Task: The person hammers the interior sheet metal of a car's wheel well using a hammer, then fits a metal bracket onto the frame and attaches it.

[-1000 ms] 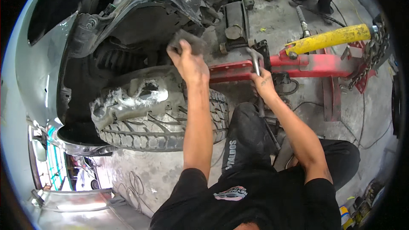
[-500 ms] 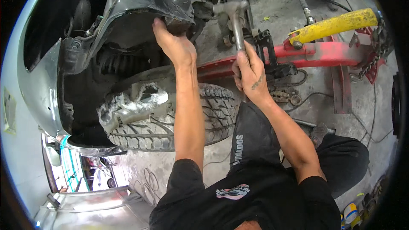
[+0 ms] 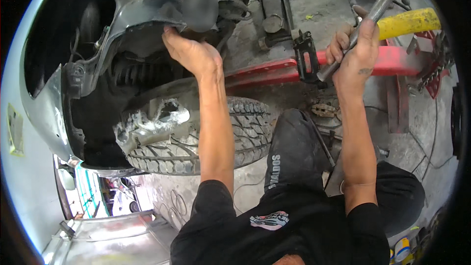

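Grey metal is what my left hand [image 3: 194,54] now grips: its fingers curl under the bent fender edge [image 3: 147,17], having moved up from the tyre [image 3: 196,137]. My right hand [image 3: 355,51], fingers wrapped tight, has raised the hammer [image 3: 365,24] above the red jack [image 3: 274,71], so I judge a strike is near. No containers show contents.
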{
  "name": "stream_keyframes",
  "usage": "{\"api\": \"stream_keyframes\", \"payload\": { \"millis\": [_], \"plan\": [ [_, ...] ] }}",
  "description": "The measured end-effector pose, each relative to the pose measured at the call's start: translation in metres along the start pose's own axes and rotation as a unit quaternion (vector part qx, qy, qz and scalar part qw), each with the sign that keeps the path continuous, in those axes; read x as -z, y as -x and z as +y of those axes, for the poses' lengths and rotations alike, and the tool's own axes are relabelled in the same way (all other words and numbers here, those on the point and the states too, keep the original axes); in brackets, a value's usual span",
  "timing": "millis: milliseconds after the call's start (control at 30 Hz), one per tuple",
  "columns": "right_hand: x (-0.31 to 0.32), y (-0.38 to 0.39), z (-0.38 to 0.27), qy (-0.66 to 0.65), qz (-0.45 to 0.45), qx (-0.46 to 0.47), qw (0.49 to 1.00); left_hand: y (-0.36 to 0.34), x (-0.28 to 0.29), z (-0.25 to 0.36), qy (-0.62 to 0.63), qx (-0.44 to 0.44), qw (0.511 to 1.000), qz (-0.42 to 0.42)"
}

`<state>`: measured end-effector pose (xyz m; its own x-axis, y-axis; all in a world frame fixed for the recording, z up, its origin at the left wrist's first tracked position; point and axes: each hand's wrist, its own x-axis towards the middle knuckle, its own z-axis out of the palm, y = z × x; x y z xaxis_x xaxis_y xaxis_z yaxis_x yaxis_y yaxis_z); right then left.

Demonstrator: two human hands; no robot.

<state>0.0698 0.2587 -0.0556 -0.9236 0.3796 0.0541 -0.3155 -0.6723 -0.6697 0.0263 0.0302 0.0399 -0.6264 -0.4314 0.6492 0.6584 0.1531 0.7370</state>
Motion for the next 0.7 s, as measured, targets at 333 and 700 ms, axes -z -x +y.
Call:
{"api": "stream_keyframes", "payload": {
  "millis": [333, 700],
  "plan": [
    [-0.028, 0.019, 0.037, 0.175, -0.246, -0.022, 0.953, 0.000, 0.006, 0.004, -0.030, 0.010, 0.999, 0.011],
    [-0.027, 0.014, 0.044, 0.159, -0.231, -0.119, 0.952, -0.001, 0.001, 0.011, 0.006, 0.033, 0.999, 0.004]
  ]
}}
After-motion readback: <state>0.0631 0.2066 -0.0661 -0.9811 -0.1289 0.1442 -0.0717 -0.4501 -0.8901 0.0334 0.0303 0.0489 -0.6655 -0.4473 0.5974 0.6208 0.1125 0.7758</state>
